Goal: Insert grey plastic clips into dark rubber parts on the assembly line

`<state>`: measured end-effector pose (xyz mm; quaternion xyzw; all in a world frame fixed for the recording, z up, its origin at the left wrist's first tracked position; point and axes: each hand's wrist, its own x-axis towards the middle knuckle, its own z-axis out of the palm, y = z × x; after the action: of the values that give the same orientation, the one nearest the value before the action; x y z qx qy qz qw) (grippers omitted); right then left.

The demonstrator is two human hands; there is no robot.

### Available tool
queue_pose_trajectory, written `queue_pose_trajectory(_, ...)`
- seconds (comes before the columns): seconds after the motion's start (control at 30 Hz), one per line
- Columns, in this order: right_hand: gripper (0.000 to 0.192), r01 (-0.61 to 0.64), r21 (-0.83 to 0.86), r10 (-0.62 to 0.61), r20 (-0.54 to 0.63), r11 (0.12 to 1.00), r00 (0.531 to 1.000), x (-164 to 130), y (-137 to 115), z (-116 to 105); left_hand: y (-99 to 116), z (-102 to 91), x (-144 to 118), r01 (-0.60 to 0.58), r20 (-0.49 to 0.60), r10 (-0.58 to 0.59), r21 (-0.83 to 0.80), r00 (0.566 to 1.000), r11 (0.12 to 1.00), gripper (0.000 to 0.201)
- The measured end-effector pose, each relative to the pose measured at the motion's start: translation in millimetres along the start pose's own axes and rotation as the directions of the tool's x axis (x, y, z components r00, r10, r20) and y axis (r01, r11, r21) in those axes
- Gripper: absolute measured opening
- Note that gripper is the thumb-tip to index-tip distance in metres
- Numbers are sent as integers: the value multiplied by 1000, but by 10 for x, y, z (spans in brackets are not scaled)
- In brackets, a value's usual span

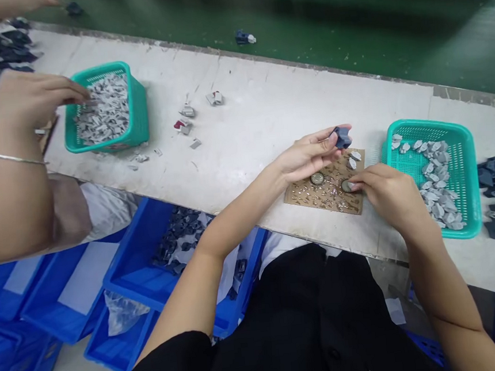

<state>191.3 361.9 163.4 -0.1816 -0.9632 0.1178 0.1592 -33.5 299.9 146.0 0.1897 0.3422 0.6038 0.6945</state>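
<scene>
White worktable [259, 126] runs across the frame beside a green belt [347, 32]. At centre, my left hand [310, 157] pinches a dark blue part [342, 137] between fingertips above a brown card [328, 193] strewn with small metal pieces. My right hand [389, 190], fingers curled, presses on the card's right edge; what it grips I cannot tell. Right of it sits a teal basket [468, 189] of grey parts. Upper left, a co-worker's hand [24, 104] reaches a second teal basket [139, 111].

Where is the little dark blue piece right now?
The dark blue piece is pinched in the left hand, above the brown card, left of the green basket.
</scene>
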Motion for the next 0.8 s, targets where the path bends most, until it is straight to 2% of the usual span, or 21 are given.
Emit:
queue_pose_trajectory(0.1, 21, -63, 156, 90, -176, 986, 980, -1, -46, -66, -62, 12, -45, 52, -47, -56, -74, 997, 996, 18)
queue_pose_trajectory(0.23, 15, -126, 277, 235, -407, 953, 883, 15, -116, -150, -86, 80, -101, 67, -37, -72, -133, 997, 989, 11)
queue_pose_trajectory(0.37, 12, -33, 290, 212, -611, 956, 763, 55, -133, -136, -140, 126, -119, 129, 36, -127, -84, 991, 988, 20)
queue_pose_trajectory(0.43, 12, 29, 274, 169, -671, 961, 722, 79, -132, -113, -177, 133, -127, 152, 83, -146, -68, 986, 986, 25)
queue_pose_trajectory(0.5, 10, 63, 246, 130, -692, 967, 710, 98, -131, -96, -210, 136, -133, 170, 115, -164, -50, 980, 984, 25)
queue_pose_trajectory(0.6, 10, 85, 213, 88, -689, 973, 720, 109, -127, -85, -247, 138, -137, 174, 152, -168, -27, 974, 984, 24)
queue_pose_trajectory(0.8, 28, 154, 200, 24, -679, 968, 734, 103, -99, -78, -267, 136, -138, 164, 188, -161, 3, 969, 987, 35)
